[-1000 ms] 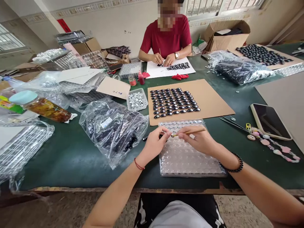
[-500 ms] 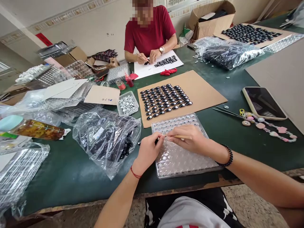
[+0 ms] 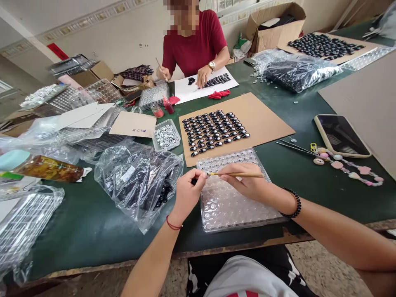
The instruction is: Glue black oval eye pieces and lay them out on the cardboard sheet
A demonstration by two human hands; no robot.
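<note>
My left hand [image 3: 189,192] is closed, pinching a small black glossy piece [image 3: 194,181] between thumb and fingers, mostly hidden by them. In my right hand [image 3: 246,181] is a thin wooden stick [image 3: 244,175], its yellowish tip meeting the piece at my left fingertips. Both hands hover over the near half of a clear plastic tray [image 3: 238,214] with rows of round hollows; its far rows hold small shiny bits. Beyond the tray, rows of black oval pieces [image 3: 213,130] with silvery centres lie on a brown cardboard sheet [image 3: 262,117].
Left of the tray lies a clear bag [image 3: 133,177] of black pieces, with a box of silvery bits [image 3: 167,136] behind it. Tweezers [image 3: 293,147], a phone [image 3: 342,134] and a beaded strap [image 3: 349,165] lie right. Across the table sits a co-worker [image 3: 194,45] holding a thin stick.
My hands have shifted slightly left, and more of the stick shows, its tip now at the piece. The co-worker's stick hand has lifted away from the white sheet, leftward.
</note>
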